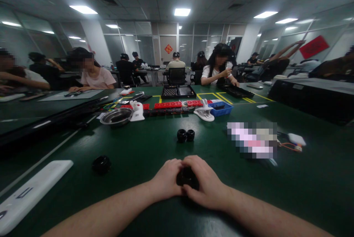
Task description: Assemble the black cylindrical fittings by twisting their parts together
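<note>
My left hand [169, 178] and my right hand [206, 181] meet low in the middle of the view. Between them is a dark, glossy, tyre-like black ring [188, 178]. The fingers of both hands curl round its sides, which hides much of it. Just beyond my hands two similar black rings, a left one [181, 135] and a right one [190, 135], stand side by side. Another black ring [101, 164] lies off to the left. What these rings are exactly, I cannot make out.
On the green table [143, 145], a long white casing [35, 192] lies at left. Farther back are a metal bowl [116, 116], white clamps [204, 111], red strips [168, 105] and a blue bin [221, 108]. A blurred-out item [251, 139] lies at right. People sit across the table.
</note>
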`<state>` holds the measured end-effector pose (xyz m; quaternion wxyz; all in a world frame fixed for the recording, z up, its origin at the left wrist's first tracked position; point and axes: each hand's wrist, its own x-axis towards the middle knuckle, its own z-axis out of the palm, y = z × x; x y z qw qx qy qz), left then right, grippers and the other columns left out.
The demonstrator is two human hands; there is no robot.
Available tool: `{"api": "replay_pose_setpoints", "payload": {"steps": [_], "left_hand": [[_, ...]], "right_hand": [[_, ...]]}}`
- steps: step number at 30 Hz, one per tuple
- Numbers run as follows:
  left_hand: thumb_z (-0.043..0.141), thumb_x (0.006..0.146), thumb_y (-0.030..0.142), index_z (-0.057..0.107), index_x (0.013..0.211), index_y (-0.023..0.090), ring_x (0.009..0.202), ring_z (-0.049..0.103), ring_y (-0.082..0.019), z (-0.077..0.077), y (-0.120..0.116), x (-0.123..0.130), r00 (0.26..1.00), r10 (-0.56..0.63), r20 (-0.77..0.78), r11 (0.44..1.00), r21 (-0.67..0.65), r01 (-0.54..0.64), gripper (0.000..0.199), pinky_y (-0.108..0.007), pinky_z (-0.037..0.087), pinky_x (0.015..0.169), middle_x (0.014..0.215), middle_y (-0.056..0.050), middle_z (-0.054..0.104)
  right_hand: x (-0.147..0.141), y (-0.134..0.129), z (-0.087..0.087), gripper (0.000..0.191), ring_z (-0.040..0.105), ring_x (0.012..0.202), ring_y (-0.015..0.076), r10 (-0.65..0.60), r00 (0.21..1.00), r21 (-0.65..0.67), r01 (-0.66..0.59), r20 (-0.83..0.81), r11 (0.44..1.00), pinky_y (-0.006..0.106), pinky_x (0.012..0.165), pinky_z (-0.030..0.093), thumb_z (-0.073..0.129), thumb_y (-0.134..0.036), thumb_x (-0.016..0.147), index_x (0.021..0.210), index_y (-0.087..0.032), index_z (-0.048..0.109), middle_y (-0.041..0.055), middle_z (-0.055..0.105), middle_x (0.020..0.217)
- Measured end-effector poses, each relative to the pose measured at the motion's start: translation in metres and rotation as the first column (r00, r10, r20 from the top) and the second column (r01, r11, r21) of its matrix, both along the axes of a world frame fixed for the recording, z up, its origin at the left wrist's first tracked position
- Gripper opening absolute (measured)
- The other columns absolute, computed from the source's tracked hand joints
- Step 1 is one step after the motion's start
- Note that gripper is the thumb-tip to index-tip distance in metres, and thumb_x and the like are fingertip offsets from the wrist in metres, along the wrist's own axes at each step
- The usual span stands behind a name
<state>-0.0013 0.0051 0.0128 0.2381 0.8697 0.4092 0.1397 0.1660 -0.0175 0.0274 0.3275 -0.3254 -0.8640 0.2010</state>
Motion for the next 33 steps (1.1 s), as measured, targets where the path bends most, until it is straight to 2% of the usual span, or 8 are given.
{"api": "replay_pose_setpoints", "payload": {"steps": [6,11,13,21,24,26,28,33], "left_hand": [[0.064,0.061,0.043,0.053,0.096,0.019,0.083,0.051,-0.022,-0.0022,0.0011,-0.0011,0.999,-0.033,0.025,0.999,0.029,0.032,0.044,-0.033,0.039,0.075,0.09,-0.003,0.056],[0.065,0.058,0.032,0.054,0.086,0.017,0.079,0.051,-0.021,0.0021,-0.0007,0.001,0.999,0.033,0.0,0.999,0.001,-0.033,0.034,-0.03,0.041,0.07,0.084,-0.002,0.056],[0.066,0.057,0.032,0.054,0.088,0.017,0.08,0.051,-0.021,0.0027,-0.0008,0.0012,1.0,0.03,0.003,1.0,-0.001,-0.03,0.036,-0.031,0.041,0.071,0.086,-0.003,0.056],[0.066,0.059,0.043,0.053,0.093,0.018,0.082,0.051,-0.021,-0.0036,0.0016,-0.0009,0.999,-0.025,0.049,0.999,0.037,0.023,0.044,-0.032,0.04,0.074,0.09,-0.003,0.057],[0.066,0.059,0.037,0.053,0.088,0.018,0.079,0.051,-0.02,-0.0013,0.0005,-0.0003,1.0,0.003,0.021,1.0,0.024,-0.003,0.037,-0.03,0.041,0.071,0.085,-0.002,0.056],[0.066,0.058,0.035,0.054,0.083,0.017,0.077,0.051,-0.02,0.0008,-0.0005,0.0001,0.999,0.034,0.0,0.999,0.015,-0.034,0.033,-0.03,0.041,0.069,0.082,-0.002,0.055],[0.066,0.058,0.035,0.054,0.084,0.017,0.078,0.05,-0.02,0.0017,-0.0009,0.0001,0.999,0.041,-0.005,0.999,0.009,-0.041,0.034,-0.03,0.041,0.07,0.083,-0.002,0.055],[0.065,0.06,0.04,0.052,0.098,0.019,0.085,0.051,-0.022,-0.0012,0.0005,-0.0008,1.0,-0.016,0.014,1.0,0.022,0.015,0.045,-0.033,0.04,0.077,0.092,-0.003,0.056]], "right_hand": [[-0.0011,0.0024,-0.0012,0.04,0.048,0.081,0.0214,-0.144,0.985,-0.04,0.148,0.097,0.988,0.037,0.072,0.042,0.066,-0.028,0.061,0.094,-0.017,0.047,0.0066,0.053,0.09],[0.0008,0.0,-0.001,0.04,0.049,0.088,0.0196,0.02,1.0,-0.021,-0.02,-0.001,1.0,0.035,0.079,0.041,0.054,-0.011,0.062,0.101,-0.017,0.044,0.0066,0.052,0.096],[0.0013,-0.0006,-0.0008,0.043,0.049,0.09,0.0199,0.037,0.999,-0.001,-0.037,-0.016,0.999,0.036,0.081,0.04,0.053,-0.011,0.062,0.103,-0.017,0.043,0.007,0.051,0.098],[-0.0006,0.0034,-0.0027,0.042,0.049,0.079,0.0216,-0.162,0.984,-0.034,0.165,0.079,0.986,0.037,0.07,0.042,0.066,-0.028,0.06,0.096,-0.016,0.046,0.0072,0.053,0.09],[0.0003,0.0023,-0.0007,0.035,0.049,0.083,0.0209,-0.05,0.998,-0.027,0.051,0.035,0.998,0.037,0.074,0.042,0.058,-0.018,0.064,0.097,-0.017,0.046,0.0067,0.053,0.092],[0.0011,0.0009,0.0009,0.037,0.049,0.086,0.0205,0.057,0.998,-0.009,-0.057,-0.008,0.998,0.037,0.078,0.041,0.052,-0.014,0.065,0.101,-0.018,0.045,0.0069,0.052,0.095],[0.0014,0.0001,0.0016,0.039,0.048,0.087,0.0205,0.094,0.995,0.011,-0.094,-0.032,0.996,0.037,0.079,0.041,0.051,-0.015,0.065,0.104,-0.017,0.043,0.0073,0.051,0.097],[0.0001,0.002,-0.001,0.042,0.048,0.082,0.0218,-0.099,0.994,-0.001,0.099,0.037,0.995,0.038,0.073,0.042,0.064,-0.027,0.063,0.099,-0.016,0.045,0.008,0.052,0.094]]}}
